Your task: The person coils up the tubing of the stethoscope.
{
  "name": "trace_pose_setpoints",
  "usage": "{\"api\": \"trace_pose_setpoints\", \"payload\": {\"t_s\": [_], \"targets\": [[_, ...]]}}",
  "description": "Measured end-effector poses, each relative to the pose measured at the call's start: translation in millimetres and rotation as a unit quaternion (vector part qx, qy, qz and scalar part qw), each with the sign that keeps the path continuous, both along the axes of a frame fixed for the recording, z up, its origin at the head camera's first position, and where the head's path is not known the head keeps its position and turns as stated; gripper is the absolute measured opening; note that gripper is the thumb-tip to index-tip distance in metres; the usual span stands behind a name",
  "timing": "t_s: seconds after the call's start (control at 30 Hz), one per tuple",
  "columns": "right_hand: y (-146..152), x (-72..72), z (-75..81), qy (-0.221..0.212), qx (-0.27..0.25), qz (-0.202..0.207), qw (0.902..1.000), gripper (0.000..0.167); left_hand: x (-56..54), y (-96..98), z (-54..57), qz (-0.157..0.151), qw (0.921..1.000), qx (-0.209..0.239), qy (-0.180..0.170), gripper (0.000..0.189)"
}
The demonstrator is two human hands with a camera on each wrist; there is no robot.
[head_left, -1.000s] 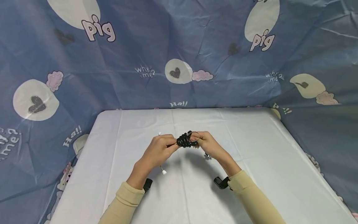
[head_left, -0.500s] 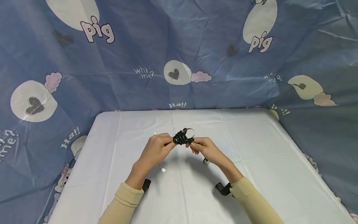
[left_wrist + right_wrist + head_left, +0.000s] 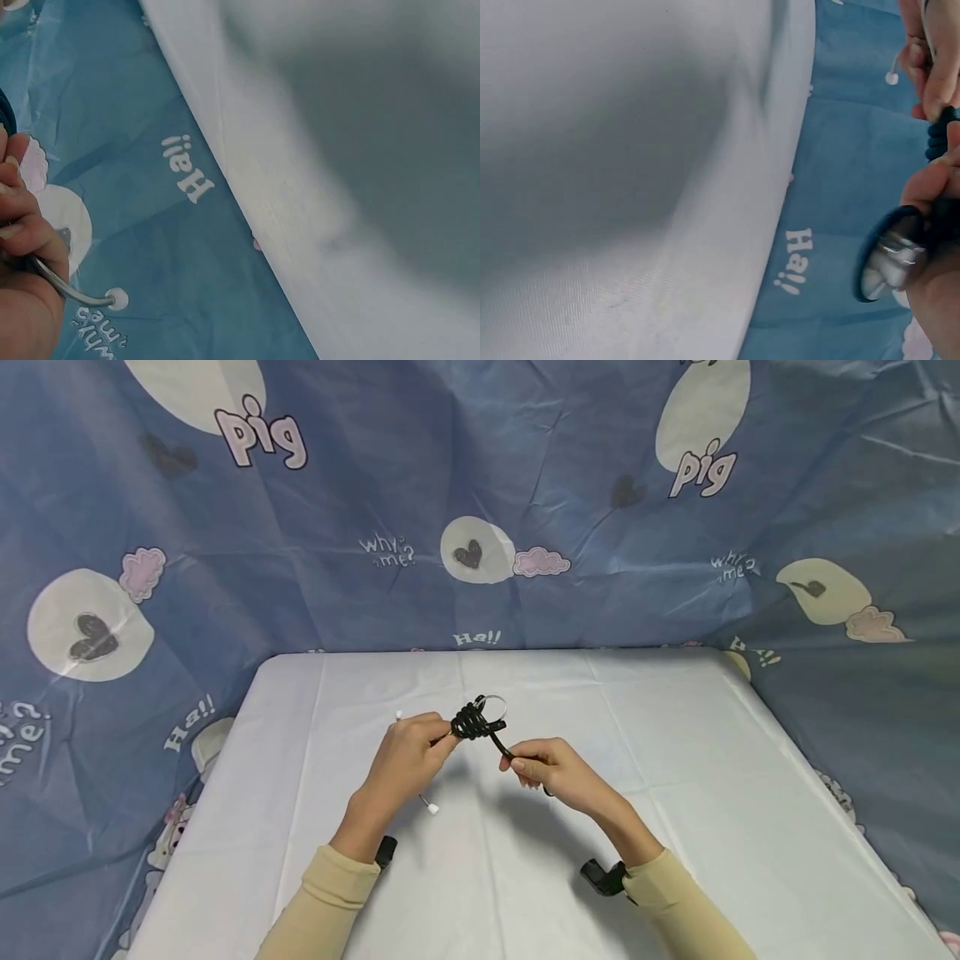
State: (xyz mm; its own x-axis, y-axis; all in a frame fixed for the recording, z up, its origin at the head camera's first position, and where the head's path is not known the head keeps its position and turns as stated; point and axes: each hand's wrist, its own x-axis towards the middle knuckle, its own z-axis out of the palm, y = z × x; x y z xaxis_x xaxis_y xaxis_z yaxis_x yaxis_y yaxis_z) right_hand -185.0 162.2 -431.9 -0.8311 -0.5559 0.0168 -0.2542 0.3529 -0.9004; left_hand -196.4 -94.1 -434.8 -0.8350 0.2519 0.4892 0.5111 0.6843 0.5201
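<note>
A stethoscope hangs above the table between both hands, its black tubing (image 3: 470, 722) wound into a tight coil. My left hand (image 3: 408, 752) grips it at the coil's left end, around the metal ear tubes; white ear tips (image 3: 432, 808) stick out above and below the hand. A thin metal ring (image 3: 495, 697) stands at the coil's right end. Lower and to the right, my right hand (image 3: 555, 770) pinches a length of tube that runs down from the coil. By that hand in the right wrist view is the silver chest piece (image 3: 891, 259) with its dark rim, blurred.
A white-covered table (image 3: 360, 693) lies beneath the hands. Behind and around it hangs a blue printed cloth (image 3: 337, 510). Each wrist wears a small black camera mount (image 3: 602, 877).
My left hand and the coil have shifted left. The right hand has left the ring, taken hold of the tube and drawn a length of it down and to the right.
</note>
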Motion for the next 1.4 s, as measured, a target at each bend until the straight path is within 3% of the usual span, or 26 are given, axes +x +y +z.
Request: {"api": "trace_pose_setpoints", "payload": {"t_s": [0.33,0.6,0.83,1.03,1.17,1.3,1.4], "targets": [[6.9,13.3,10.8,0.005,0.015,0.032,0.9994,0.014,0.1,-0.6,-3.4,0.016,0.9996,-0.022,0.009,0.046],[12.0,21.2,22.1,0.061,0.023,0.027,0.9975,0.013,1.9,-1.4,-8.5,0.01,0.9985,-0.053,0.007,0.045],[8.0,23.9,31.2,0.114,-0.01,-0.042,0.9925,0.011,4.0,0.4,-11.7,0.01,0.9978,-0.065,0.002,0.046],[1.7,26.1,33.2,0.194,-0.046,-0.12,0.9725,0.012,7.3,1.8,-8.3,0.011,0.9978,-0.065,-0.001,0.045],[-1.5,27.8,35.4,0.235,-0.08,-0.141,0.9584,0.018,9.7,3.3,-5.0,0.014,0.9976,-0.068,0.009,0.045],[-3.9,28.6,38.7,0.233,-0.11,-0.144,0.9555,0.026,11.6,6.7,-5.2,0.013,0.9968,-0.079,0.008,0.044],[-5.6,27.8,40.0,0.203,-0.135,-0.137,0.9602,0.026,13.3,10.8,-6.2,0.001,0.9958,-0.091,0.01,0.041]]}}
